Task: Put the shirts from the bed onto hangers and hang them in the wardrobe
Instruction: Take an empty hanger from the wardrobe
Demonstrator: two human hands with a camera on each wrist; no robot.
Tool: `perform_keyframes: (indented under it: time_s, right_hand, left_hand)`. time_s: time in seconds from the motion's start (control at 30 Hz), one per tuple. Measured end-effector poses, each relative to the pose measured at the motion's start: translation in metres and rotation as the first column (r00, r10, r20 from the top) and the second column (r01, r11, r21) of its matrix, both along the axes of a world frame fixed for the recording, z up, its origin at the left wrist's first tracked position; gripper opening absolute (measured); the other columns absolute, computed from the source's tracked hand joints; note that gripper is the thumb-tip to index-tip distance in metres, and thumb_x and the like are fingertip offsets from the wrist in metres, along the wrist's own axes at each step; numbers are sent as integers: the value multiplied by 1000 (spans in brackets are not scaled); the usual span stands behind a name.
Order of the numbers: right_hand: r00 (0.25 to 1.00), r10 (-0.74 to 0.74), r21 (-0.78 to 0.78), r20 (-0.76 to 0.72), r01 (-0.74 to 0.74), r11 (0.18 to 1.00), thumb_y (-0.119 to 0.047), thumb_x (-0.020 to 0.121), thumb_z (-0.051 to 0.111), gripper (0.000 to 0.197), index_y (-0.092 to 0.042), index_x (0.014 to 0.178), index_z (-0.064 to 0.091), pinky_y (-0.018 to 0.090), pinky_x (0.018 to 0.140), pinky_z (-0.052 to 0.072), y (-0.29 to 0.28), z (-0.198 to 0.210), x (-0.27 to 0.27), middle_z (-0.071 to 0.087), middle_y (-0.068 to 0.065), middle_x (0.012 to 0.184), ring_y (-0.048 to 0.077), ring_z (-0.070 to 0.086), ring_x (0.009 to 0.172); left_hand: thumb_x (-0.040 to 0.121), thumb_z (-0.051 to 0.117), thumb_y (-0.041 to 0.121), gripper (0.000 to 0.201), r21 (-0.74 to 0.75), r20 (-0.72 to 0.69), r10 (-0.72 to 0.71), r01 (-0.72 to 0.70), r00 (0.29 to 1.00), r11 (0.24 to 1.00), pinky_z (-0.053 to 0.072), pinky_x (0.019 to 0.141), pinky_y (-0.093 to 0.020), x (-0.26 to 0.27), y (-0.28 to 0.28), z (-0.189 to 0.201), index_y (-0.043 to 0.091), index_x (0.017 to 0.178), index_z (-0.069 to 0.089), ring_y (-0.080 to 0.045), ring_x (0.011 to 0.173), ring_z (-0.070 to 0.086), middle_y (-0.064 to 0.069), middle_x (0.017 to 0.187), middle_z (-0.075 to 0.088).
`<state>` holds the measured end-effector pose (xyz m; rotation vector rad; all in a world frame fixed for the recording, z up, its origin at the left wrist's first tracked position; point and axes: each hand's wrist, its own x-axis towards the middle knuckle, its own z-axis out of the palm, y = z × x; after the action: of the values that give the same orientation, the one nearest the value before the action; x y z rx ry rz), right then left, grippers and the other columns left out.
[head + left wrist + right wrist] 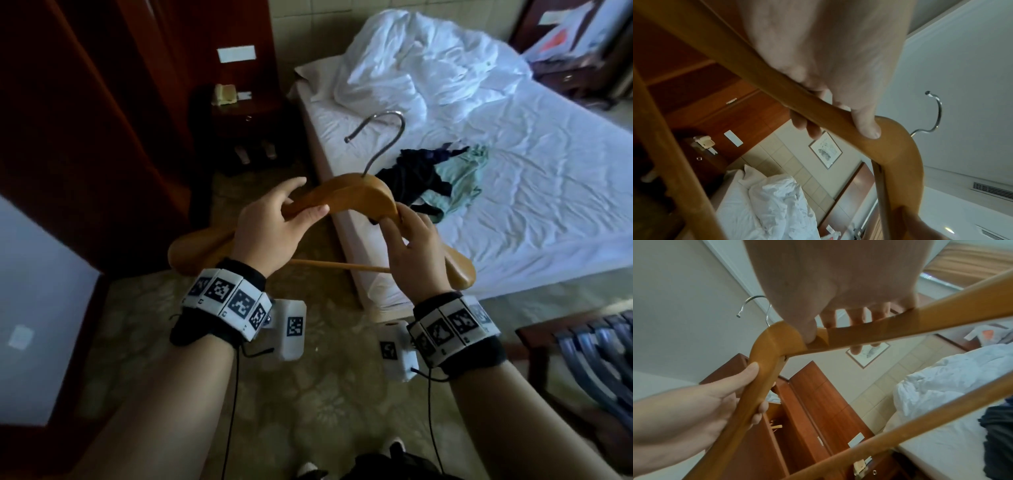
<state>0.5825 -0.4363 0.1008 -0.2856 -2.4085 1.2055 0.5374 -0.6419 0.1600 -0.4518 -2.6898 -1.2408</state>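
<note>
Around me the floor (pixel 308 394) is patterned carpet in dull green, and the wall (pixel 797 162) behind the bed is tiled in beige. A dark nightstand (pixel 239 113) stands beside reddish wood panelling (pixel 102 120). A framed picture (pixel 826 150) hangs above the rumpled white duvet (pixel 428 61).

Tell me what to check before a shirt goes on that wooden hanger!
1. Left hand grips one arm of the wooden hanger: ok.
2. Right hand holds the other arm, thumb pressed near the bend: ok.
3. Metal hook is free and snagged on nothing: ok.
4. Dark shirt and light green shirt lie crumpled together on the bed: not ok, they need separating.
5. A hand free to pick up a shirt: not ok, both hands are on the hanger.
6. Wardrobe rail has room: cannot tell.
</note>
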Motion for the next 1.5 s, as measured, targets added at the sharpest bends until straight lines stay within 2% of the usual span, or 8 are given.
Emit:
perform_keyframes:
  time_s: [0.23,0.33,0.5,0.7,0.87,1.07,1.33,1.5]
  right_hand:
    - [995,-99,-49,2,99,994,-53,87,42,48,-33,127,58,53,93,43,90,-12,-17,53,-4,100,28,53,101]
    - [992,-123,-62,-15,121,991,-56,87,43,53,-34,134,53,52,97,42,143,-12,-29,54,-4,107,28,52,107]
    - [980,-184,-19,-80,183,983,-46,91,46,50,-29,137,53,53,97,40,231,-1,-52,58,0,107,28,53,104]
    - [970,-227,50,-85,231,972,-43,91,44,50,-27,137,53,56,106,28,310,15,-80,58,3,105,22,49,100]
    - [974,-209,44,-86,213,976,-37,95,43,49,-27,143,45,52,97,38,358,20,-106,50,-3,101,26,49,101]
    - [970,-215,88,-115,225,970,-28,95,41,51,-29,146,39,54,95,38,408,22,-158,46,-4,99,21,47,93]
    - [957,-247,157,-152,270,950,-25,92,42,54,-26,146,38,45,86,41,493,33,-253,45,-5,98,21,47,88]
    - [946,-275,162,-171,302,939,-21,91,44,54,-25,145,41,35,83,39,538,37,-303,46,-4,101,24,52,92]
  left_hand:
    - [76,55,66,71,29,34,-169,168,985,985,49,84,-27,-46,92,-14,25,134,53,-13,95,62,7,93,62]
    - [79,53,61,66,33,41,-238,237,970,971,46,90,-22,-65,143,-14,26,135,53,-12,105,60,3,105,64]
    - [92,55,42,49,58,36,-275,273,961,960,29,81,8,-95,239,-11,25,138,50,-3,108,52,2,114,59]
    - [96,55,33,46,100,-28,-277,279,960,955,32,87,4,-126,328,-9,21,140,48,3,111,49,14,119,53]
    - [96,54,37,46,99,-60,-272,277,960,956,41,90,-13,-159,381,-11,25,140,48,-5,101,56,5,109,60]
    - [97,54,33,44,145,-66,-298,305,952,941,38,77,-2,-217,439,-21,22,140,49,14,83,54,17,89,57]
    - [97,54,35,46,212,-57,-371,374,927,903,42,76,-10,-329,535,-17,26,141,48,-5,82,59,5,89,64]
    - [97,55,34,46,222,-42,-420,419,906,880,38,69,-1,-385,583,-15,26,141,48,11,74,55,13,81,60]
